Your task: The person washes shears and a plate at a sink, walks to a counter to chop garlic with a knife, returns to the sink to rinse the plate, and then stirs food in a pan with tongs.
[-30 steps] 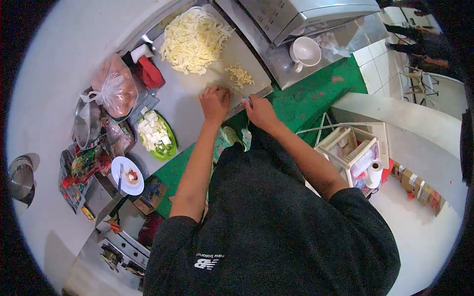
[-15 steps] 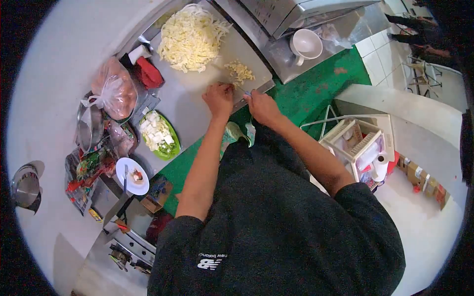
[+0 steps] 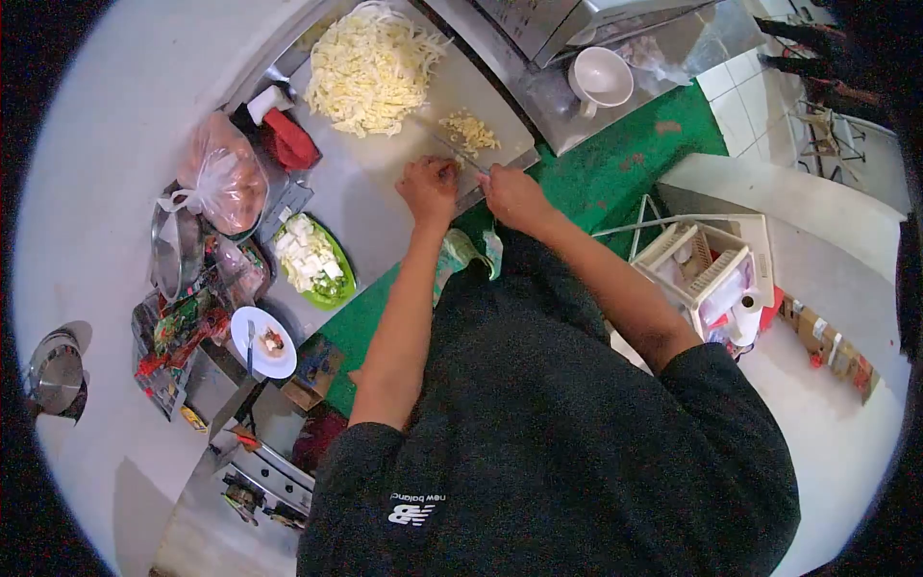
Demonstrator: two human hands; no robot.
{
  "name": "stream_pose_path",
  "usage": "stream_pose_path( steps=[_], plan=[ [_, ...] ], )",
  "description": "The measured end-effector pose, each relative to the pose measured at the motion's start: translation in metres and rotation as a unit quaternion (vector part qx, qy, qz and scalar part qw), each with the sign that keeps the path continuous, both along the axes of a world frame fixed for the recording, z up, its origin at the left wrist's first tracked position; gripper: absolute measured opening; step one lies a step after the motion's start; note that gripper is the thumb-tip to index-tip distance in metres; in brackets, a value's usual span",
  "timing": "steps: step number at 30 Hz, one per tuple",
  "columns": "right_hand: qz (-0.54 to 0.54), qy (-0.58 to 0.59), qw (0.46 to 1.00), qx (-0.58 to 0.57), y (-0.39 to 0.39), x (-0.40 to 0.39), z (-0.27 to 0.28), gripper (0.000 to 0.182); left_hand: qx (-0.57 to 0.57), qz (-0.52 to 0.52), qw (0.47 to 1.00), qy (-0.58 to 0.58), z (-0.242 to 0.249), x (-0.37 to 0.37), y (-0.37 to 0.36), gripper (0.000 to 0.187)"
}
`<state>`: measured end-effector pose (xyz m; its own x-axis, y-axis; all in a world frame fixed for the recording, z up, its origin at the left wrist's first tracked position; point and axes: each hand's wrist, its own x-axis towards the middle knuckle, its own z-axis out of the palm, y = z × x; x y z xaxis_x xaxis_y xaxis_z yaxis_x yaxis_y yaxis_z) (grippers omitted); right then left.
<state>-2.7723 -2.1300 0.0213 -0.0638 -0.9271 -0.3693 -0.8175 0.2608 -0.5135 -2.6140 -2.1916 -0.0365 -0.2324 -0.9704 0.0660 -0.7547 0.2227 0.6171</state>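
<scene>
One pale worktop (image 3: 356,183): under both hands
Shredded heap (image 3: 370,72): on the worktop, beyond the left hand
Green dish (image 3: 338,288): holds white cubes, left of the hands
Left hand (image 3: 430,189): fingers curled near the blade; cannot tell whether gripping
Right hand (image 3: 516,197): closed around the knife (image 3: 456,150)
Chopped bits (image 3: 469,132): just beside the blade

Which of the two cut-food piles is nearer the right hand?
The small chopped pile, just beyond the right hand. The other, the much bigger shredded heap, lies farther off, up and to the left.
</scene>
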Motion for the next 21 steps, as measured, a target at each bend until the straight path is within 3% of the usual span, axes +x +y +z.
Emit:
stream_pose_path(
  steps=[4,10,12,15,21],
  plan=[
    [-0.015,-0.006,0.998,-0.055,0.007,0.004,-0.012,0.036,-0.058,0.012,0.998,-0.016,0.0,-0.001,0.001,0.012],
    [-0.023,-0.013,1.0,0.003,-0.006,0.003,0.005,0.037,0.01,-0.001,0.999,-0.033,0.007,-0.003,-0.007,0.01],
    [0.024,0.017,1.0,-0.007,-0.006,0.001,0.005,0.047,0.007,-0.014,0.996,-0.083,0.013,-0.003,-0.006,0.011],
    [-0.017,0.034,0.999,0.034,-0.003,0.007,-0.001,0.047,-0.015,-0.004,0.999,-0.052,0.011,-0.003,-0.006,0.012],
    [0.004,0.013,1.0,0.017,-0.01,0.006,-0.002,0.045,-0.012,-0.01,0.999,-0.032,0.007,-0.001,-0.006,0.013]
  ],
)
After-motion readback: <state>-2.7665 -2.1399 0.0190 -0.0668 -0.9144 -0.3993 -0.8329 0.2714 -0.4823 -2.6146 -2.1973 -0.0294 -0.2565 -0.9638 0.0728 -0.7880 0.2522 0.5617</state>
